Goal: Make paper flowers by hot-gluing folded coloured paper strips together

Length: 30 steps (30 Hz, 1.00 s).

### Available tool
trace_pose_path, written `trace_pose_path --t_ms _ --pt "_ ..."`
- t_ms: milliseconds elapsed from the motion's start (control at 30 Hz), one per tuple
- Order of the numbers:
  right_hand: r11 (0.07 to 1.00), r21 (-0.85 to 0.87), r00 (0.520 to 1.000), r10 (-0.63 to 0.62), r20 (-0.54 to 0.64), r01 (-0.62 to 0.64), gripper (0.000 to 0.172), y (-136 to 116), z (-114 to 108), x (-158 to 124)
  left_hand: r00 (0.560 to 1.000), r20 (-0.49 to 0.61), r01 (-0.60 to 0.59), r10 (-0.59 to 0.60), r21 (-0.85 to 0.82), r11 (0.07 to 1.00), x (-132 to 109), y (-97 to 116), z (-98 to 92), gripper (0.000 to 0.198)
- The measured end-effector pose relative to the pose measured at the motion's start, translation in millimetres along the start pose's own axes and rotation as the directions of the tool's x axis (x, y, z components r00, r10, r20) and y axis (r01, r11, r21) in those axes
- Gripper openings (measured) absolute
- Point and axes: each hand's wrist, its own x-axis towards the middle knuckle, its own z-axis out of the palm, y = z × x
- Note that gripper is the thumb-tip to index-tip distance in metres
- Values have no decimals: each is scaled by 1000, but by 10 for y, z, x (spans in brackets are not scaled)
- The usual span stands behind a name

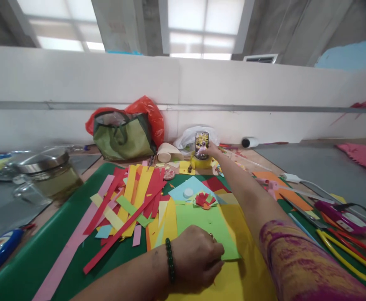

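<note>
My left hand (198,256) is closed, its fingers curled under, over the lower part of a light-green paper sheet (202,219). Whatever it may pinch is hidden. Stretched far forward, my right hand (213,149) is at the right edge of an upright phone (202,142) with a lit screen; its fingers are small and partly hidden there. Between the hands, a cluster of red and green paper pieces (205,200) sits on the green sheet. Behind it are a light-blue paper triangle (183,186) and a small white disc (188,192). Yellow paper (255,251) lies underneath.
Loose coloured paper strips (133,192) are piled left of the sheets on a dark-green mat (60,213). Scissors (308,215), a pink glue gun (272,186) and a purple device (342,217) lie right. A glass jug (47,173) and a green bag (122,136) stand left.
</note>
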Motion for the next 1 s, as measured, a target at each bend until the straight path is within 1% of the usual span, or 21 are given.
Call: trace_pose_path --t_ms 33,67,133,233,367,533,733,900,1000 --pt "1000 6 1000 -8 28 8 39 16 -25 19 1000 -6 1 -1 3 1000 -4 -2 8 19" --pt "1000 7 998 -14 55 13 34 27 -45 36 1000 -13 2 -2 3 1000 -7 -5 17 19" --pt "1000 4 995 -17 97 17 32 41 -68 61 1000 -24 8 -8 1 1000 -11 -11 34 20" --pt "1000 -4 993 -9 118 9 34 48 -67 83 1000 -15 19 -19 -8 1000 -9 -19 47 22" --pt "999 -39 996 18 92 -14 34 42 -47 103 999 -8 39 -39 -27 999 -3 -28 48 23" --pt "995 -95 998 41 51 -36 34 21 -24 143 998 -41 39 -41 -39 998 -13 -46 81 23" --pt "990 -133 997 59 44 -53 33 11 21 170 997 -68 29 -32 -39 999 -25 -56 128 23" --pt "982 -166 996 91 13 -87 35 -13 56 168 998 -41 43 -45 -28 999 -14 -48 98 25" --pt "979 -171 994 111 -16 -112 42 -19 81 152 998 -24 53 -54 -29 998 -13 -43 69 25"
